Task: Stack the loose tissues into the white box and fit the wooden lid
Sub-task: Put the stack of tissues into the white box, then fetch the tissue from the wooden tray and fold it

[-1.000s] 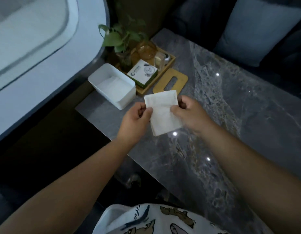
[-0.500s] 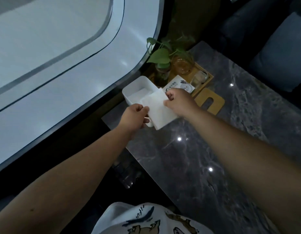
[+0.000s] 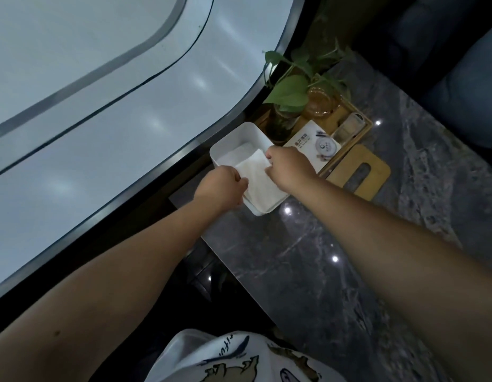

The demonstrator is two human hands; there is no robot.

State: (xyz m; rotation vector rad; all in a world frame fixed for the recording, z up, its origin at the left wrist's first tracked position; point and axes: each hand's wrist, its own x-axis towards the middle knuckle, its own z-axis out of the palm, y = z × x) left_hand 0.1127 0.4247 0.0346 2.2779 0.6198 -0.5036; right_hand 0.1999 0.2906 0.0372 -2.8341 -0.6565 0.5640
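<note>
Tissue now over box, fingertips hidden.

Both hands, left and right, pinching a tissue over the white box.

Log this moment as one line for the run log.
step: placing tissue | left hand and right hand: holding tissue over white box | wooden lid: off, on table

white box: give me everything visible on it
The white box is an open-topped rectangular tub with rounded corners, plastic-looking and matte. It stands upright near the corner of the grey marble table, beside the wooden tray. No lid is on it. White tissue already lies inside. Both hands hold a folded tissue over its near end, hiding that rim.
</note>
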